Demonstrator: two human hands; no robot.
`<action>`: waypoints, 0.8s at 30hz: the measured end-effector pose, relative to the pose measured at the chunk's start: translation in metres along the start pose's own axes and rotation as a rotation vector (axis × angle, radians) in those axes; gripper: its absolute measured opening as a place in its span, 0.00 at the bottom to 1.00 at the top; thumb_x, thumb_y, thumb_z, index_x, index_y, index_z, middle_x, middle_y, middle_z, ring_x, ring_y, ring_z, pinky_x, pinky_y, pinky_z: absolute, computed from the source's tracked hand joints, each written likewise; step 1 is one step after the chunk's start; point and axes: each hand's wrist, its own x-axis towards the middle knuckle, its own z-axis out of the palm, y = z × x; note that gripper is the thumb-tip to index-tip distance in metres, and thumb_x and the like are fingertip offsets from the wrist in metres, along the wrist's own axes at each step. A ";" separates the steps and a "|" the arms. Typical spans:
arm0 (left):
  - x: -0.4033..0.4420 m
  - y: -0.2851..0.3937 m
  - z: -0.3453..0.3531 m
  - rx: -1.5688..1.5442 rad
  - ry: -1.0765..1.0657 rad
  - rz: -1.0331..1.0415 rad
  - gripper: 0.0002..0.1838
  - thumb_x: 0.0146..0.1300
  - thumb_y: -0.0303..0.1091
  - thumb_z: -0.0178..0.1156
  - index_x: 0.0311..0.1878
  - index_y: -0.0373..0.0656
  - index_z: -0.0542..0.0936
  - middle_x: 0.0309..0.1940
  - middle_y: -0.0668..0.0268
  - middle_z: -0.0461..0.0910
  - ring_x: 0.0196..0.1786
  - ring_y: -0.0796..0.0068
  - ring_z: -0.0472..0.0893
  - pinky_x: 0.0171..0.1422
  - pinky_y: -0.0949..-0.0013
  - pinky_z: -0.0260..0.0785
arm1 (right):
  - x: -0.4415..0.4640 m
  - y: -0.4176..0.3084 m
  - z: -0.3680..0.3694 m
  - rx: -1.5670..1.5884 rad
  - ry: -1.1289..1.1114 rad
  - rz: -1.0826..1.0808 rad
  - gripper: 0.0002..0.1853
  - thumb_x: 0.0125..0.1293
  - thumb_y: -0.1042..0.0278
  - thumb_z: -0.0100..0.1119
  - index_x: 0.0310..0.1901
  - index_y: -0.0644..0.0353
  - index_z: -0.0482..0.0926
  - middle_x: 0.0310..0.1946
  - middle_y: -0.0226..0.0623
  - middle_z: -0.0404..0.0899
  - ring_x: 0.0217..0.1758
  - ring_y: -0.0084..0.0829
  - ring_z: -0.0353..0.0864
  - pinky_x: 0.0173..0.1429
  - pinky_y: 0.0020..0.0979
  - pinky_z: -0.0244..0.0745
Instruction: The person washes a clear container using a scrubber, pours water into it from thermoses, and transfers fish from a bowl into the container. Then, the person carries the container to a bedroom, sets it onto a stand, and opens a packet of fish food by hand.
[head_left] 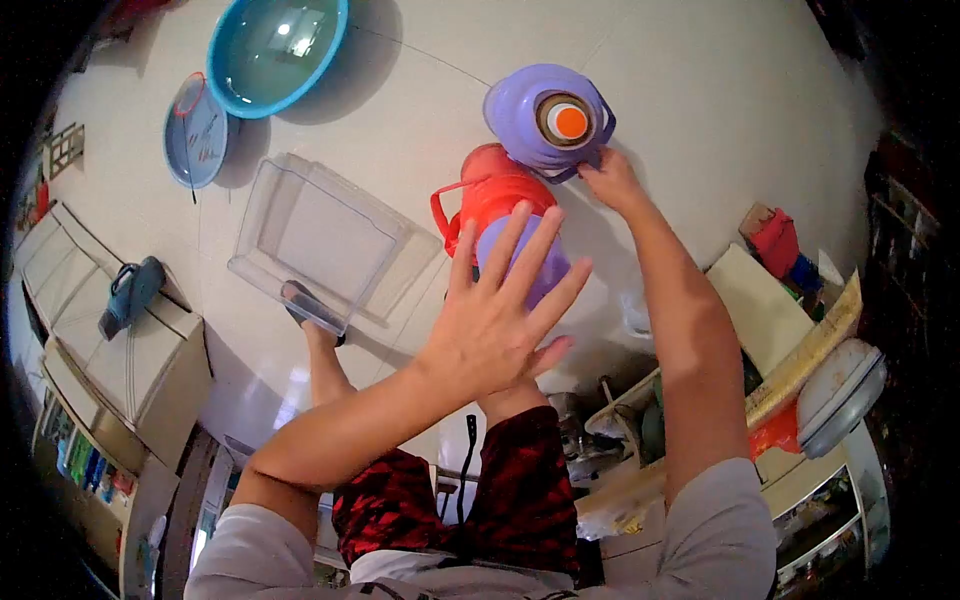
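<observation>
A purple thermos flask [525, 105] with an orange and white stopper [568, 122] shows at the upper centre. My right hand [612, 182] is closed on its handle at the lower right side. Below it is a red thermos flask [490, 190] with a side handle. A smaller purple part [553, 262] lies against the red flask's lower end, partly hidden by my left hand. My left hand [497, 315] is open, with fingers spread and nothing held, in front of these. Whether it touches them cannot be told.
A clear plastic bin [330, 228] lies on the floor, left of the flasks. Farther up are a large blue basin [328, 72] with liquid and a smaller blue basin [205, 150]. A slipper [133, 298] rests on the left cabinet. Boards and a lidded pot [840, 395] stand at right.
</observation>
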 end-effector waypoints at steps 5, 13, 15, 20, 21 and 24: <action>0.091 -0.086 0.014 0.025 0.419 0.000 0.26 0.50 0.36 0.69 0.54 0.45 0.76 0.49 0.57 0.76 0.49 0.53 0.78 0.49 0.57 0.74 | 0.015 -0.026 -0.011 -0.066 -0.091 -0.125 0.18 0.59 0.64 0.60 0.50 0.61 0.79 0.38 0.50 0.84 0.44 0.45 0.84 0.51 0.40 0.76; 0.071 -0.170 0.010 -0.030 0.371 -0.051 0.22 0.53 0.33 0.67 0.51 0.39 0.75 0.45 0.54 0.75 0.46 0.49 0.78 0.49 0.56 0.75 | 0.041 -0.106 -0.028 -0.384 -0.205 -0.410 0.16 0.57 0.62 0.60 0.44 0.63 0.80 0.32 0.54 0.81 0.36 0.50 0.82 0.43 0.44 0.76; 0.055 -0.185 0.004 -0.071 0.459 -0.063 0.22 0.53 0.31 0.67 0.51 0.38 0.74 0.44 0.53 0.75 0.45 0.48 0.77 0.47 0.56 0.74 | 0.047 -0.135 -0.024 -0.460 -0.236 -0.450 0.16 0.57 0.62 0.60 0.43 0.64 0.80 0.32 0.55 0.81 0.36 0.53 0.81 0.43 0.45 0.76; -0.022 -0.210 -0.007 -0.236 0.688 -0.143 0.20 0.55 0.28 0.67 0.50 0.35 0.74 0.41 0.54 0.74 0.38 0.56 0.77 0.39 0.62 0.73 | 0.056 -0.210 0.014 -0.625 -0.390 -0.484 0.16 0.56 0.63 0.59 0.43 0.65 0.79 0.32 0.55 0.80 0.36 0.53 0.80 0.43 0.44 0.75; -0.038 -0.208 -0.007 -0.291 0.728 -0.184 0.20 0.56 0.28 0.67 0.51 0.36 0.74 0.40 0.54 0.74 0.36 0.58 0.77 0.38 0.63 0.73 | 0.056 -0.219 0.022 -0.641 -0.387 -0.556 0.15 0.55 0.65 0.58 0.42 0.65 0.79 0.31 0.54 0.79 0.34 0.51 0.79 0.41 0.43 0.75; -0.080 -0.199 -0.027 -0.412 0.875 -0.303 0.17 0.56 0.30 0.68 0.47 0.37 0.76 0.37 0.58 0.75 0.31 0.67 0.75 0.33 0.69 0.70 | 0.049 -0.260 0.049 -0.727 -0.443 -0.612 0.15 0.55 0.67 0.58 0.42 0.65 0.79 0.31 0.55 0.79 0.34 0.51 0.79 0.42 0.43 0.75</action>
